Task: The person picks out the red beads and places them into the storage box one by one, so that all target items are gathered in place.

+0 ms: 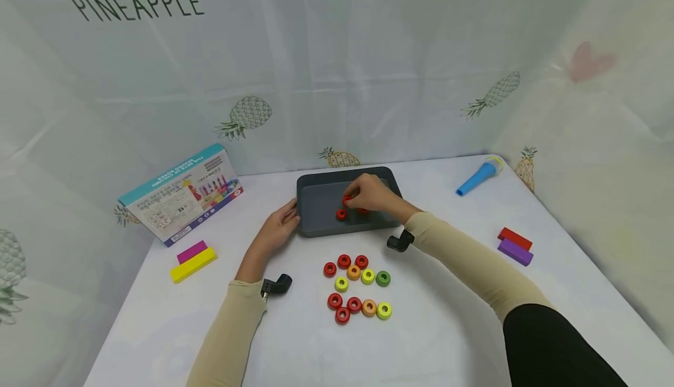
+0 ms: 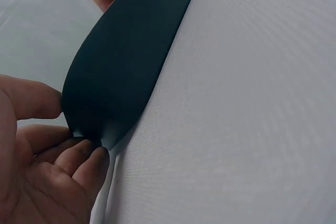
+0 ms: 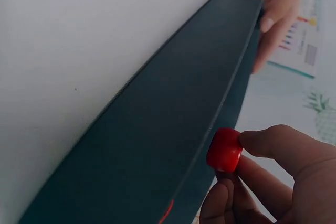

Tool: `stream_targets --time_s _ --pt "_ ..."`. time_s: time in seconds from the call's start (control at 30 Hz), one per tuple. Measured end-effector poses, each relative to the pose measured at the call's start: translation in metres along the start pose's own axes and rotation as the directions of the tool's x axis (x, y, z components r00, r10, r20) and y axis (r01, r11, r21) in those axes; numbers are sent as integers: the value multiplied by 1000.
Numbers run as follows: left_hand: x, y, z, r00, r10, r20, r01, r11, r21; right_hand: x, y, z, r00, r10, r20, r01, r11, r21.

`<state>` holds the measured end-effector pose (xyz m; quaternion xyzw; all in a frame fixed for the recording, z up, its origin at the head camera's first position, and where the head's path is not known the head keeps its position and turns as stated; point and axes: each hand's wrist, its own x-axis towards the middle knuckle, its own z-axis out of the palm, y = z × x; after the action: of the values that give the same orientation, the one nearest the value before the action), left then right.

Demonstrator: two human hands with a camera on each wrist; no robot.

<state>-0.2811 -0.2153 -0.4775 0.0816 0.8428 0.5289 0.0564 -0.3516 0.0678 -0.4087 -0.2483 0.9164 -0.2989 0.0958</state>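
Observation:
A dark grey rectangular tray [image 1: 321, 233] lies toward the back of the white table. My left hand [image 1: 279, 226] grips its left end; in the left wrist view the thumb touches the rim and the fingers curl against the corner wall of the tray [image 2: 121, 51]. Over the tray's right half is my right hand [image 1: 368, 192], pinching a red ring [image 3: 224, 150] between thumb and fingers. Another red ring [image 1: 341, 215] sits on the tray floor just below that hand, and one more red ring [image 1: 363, 211] shows partly beneath it.
In front of the tray lie several red, orange, yellow and green rings [image 1: 354, 305]. A printed box [image 1: 184, 197] stands at back left, near a yellow block [image 1: 193, 265] and a magenta block [image 1: 192, 252]. Rightward are a blue toy [image 1: 476, 178], a red block [image 1: 515, 239] and a purple block [image 1: 515, 252].

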Motion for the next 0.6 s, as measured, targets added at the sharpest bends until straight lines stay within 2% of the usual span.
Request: stream_targets --time_s 0.2,0.43,0.6 --pt "3 2 0 999 37 -4 -37 999 -1 16 -1 4 1000 16 -3 -16 999 -36" --pt "2 2 2 1000 -9 -5 9 999 -30 24 0 11 1000 4 19 -3 996 -88" --pt "-1 1 2 1000 1 -6 -1 1000 -14 24 -1 15 1000 14 25 -12 996 -91"
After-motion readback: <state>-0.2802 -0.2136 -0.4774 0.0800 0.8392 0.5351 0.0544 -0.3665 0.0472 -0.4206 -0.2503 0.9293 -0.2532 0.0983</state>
